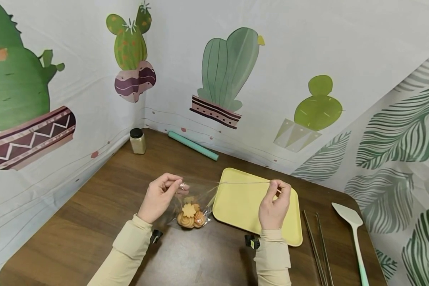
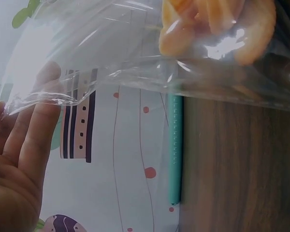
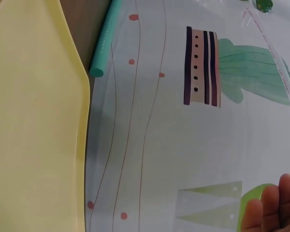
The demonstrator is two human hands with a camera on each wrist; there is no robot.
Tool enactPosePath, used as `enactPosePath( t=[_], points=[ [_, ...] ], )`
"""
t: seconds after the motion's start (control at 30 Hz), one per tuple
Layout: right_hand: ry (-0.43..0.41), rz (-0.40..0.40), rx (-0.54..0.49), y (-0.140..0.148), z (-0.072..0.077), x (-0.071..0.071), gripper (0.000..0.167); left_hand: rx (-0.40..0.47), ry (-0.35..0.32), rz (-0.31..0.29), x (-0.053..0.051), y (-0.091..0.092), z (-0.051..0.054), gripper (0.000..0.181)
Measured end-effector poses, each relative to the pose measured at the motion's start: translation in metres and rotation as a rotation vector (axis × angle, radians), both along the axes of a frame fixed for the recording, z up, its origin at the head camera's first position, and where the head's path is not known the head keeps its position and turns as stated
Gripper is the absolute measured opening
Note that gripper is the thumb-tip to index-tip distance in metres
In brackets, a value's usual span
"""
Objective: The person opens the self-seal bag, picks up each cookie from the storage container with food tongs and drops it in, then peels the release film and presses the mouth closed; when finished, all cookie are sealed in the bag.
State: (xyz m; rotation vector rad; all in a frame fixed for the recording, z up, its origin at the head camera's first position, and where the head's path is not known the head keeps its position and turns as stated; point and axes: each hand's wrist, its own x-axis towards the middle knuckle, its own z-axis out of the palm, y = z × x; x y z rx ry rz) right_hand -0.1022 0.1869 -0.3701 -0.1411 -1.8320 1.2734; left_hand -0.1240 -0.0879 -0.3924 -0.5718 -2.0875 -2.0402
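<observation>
A clear plastic bag [image 1: 209, 194] stands on the table with several golden cookies [image 1: 189, 218] at its bottom. The left hand [image 1: 159, 198] pinches the left side of its mouth; the left wrist view shows the film [image 2: 130, 72] between thumb and fingers. From the bag's upper right corner a thin clear strip [image 1: 248, 182] stretches taut to the right hand [image 1: 276, 204], which pinches its end above the yellow tray [image 1: 236, 198]. Red print runs along this strip [image 3: 268, 41] in the right wrist view. There, only some right fingertips [image 3: 270, 208] show.
A teal rod [image 1: 193, 145] with scale marks lies along the back edge, beside a black-lidded jar [image 1: 138, 143]. To the tray's right lie long metal tongs [image 1: 314, 246] and a pale spatula [image 1: 350, 218]. Cactus-print cloth [image 1: 178, 79] hangs behind the table.
</observation>
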Motion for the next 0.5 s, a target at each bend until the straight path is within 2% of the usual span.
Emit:
enactPosePath(
  t=[0.27,0.4,0.5],
  points=[
    [0.005,-0.070,-0.025,0.025,-0.025,-0.010,0.019,0.000,-0.005,-0.009,0.000,0.000,0.000,0.013],
    [0.022,-0.063,-0.033,0.027,-0.022,-0.006,0.021,-0.005,0.001,0.003,-0.008,-0.001,-0.015,0.013],
    [0.031,-0.061,-0.042,0.029,-0.021,-0.006,0.020,-0.003,-0.008,0.006,-0.011,-0.002,-0.021,0.013]
  ],
)
